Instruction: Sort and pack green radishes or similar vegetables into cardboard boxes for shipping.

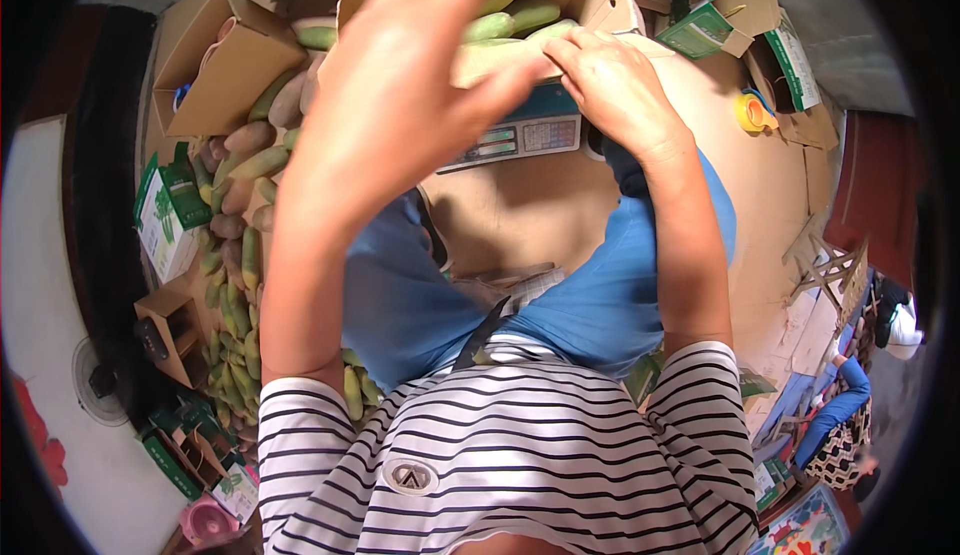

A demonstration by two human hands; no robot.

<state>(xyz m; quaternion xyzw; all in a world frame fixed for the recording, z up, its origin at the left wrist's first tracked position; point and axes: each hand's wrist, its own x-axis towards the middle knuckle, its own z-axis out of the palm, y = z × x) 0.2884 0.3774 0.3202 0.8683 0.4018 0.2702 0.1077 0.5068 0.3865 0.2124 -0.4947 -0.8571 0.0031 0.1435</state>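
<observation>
An open cardboard box (610,0) holds several long, pale green cucumber-like vegetables (535,15). It rests on a digital scale (550,135) with a display and keypad, in front of my bent knees. My left hand (410,85) is raised close to the camera and blurred, thumb and fingers apart, nothing seen in it; it covers the box's left part. On the box's near edge lies my right hand (615,85), its fingers bent over the cardboard. Its fingertips are close to the vegetables.
Left of my legs spreads a long pile of green and brownish vegetables (235,285). Beside it stand an open carton (225,55) and a green-and-white box (170,210). A yellow tape roll (752,113) lies at right. Another person's blue sleeve (840,405) shows at lower right.
</observation>
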